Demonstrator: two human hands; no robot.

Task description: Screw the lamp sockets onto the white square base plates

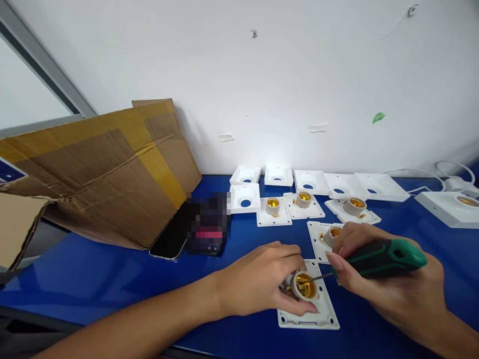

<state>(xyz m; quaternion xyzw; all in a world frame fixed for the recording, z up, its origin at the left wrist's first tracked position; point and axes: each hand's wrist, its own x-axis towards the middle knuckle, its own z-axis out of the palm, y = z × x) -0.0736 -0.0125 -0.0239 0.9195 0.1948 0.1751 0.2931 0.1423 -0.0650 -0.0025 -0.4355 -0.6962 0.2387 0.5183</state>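
Note:
My left hand [271,279] is closed around the lamp socket [305,286], which has a brass-coloured inside and sits on a square white base plate [310,319]. In my right hand [396,284] is a green and black screwdriver [381,259], held slanting to the left. Its thin shaft reaches into the socket; where exactly the tip rests I cannot make out. Just behind, a second base plate with a socket [333,237] is partly hidden by my right fingers. More such plates with sockets [273,206] lie farther back.
White square covers [245,199] with round holes stand along the wall. Two phones [170,237], one partly pixelated, lie at left beside a large cardboard box [105,174]. A white cable [419,172] and a cover with a socket [452,207] are at far right on the blue table [149,294].

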